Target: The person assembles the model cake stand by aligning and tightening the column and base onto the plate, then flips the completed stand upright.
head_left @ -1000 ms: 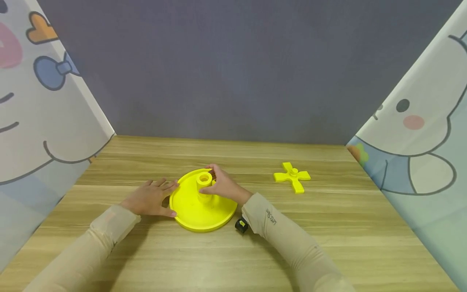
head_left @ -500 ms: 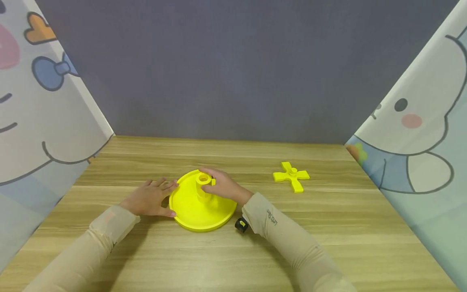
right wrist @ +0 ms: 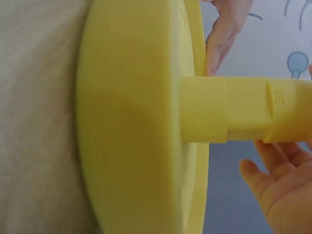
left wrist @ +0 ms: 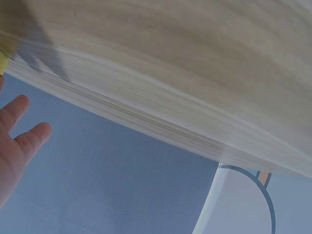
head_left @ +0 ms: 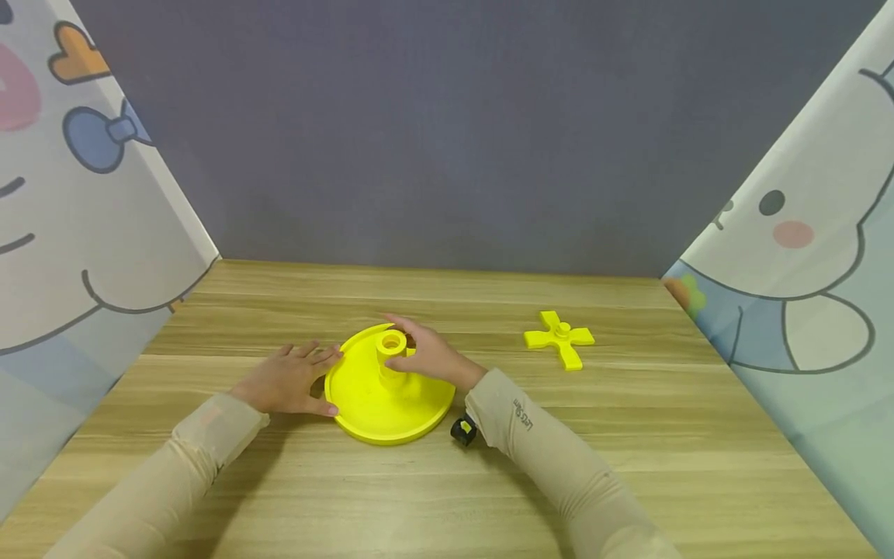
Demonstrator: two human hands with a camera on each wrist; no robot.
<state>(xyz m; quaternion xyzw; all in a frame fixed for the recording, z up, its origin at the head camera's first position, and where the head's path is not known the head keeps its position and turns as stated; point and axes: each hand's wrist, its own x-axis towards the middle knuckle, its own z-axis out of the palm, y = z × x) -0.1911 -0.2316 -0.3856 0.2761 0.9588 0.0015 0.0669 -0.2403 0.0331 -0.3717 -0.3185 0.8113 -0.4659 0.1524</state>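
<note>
A round yellow dish (head_left: 377, 415) with a raised rim lies on the table, and a hollow yellow post (right wrist: 248, 107) stands upright at its middle. The post is marked "33" in the right wrist view. My left hand (head_left: 286, 380) rests beside the dish, fingers spread, with the thumb and a fingertip touching its left rim. My right hand (head_left: 436, 361) is around the upper post, thumb on the near side and fingers behind; the post hides part of them. In the right wrist view, fingers (right wrist: 275, 161) lie against the post's side.
A yellow cross-shaped piece (head_left: 561, 339) with a round peg lies on the wooden table (head_left: 663, 435) to the right of the dish. Behind stands a grey panel (head_left: 447, 140). Printed cartoon panels (head_left: 803, 256) flank both sides.
My right hand's fingers, curled behind the post a second ago, now stretch out further past it, with the thumb still near the post. The left hand and dish have stayed put.
</note>
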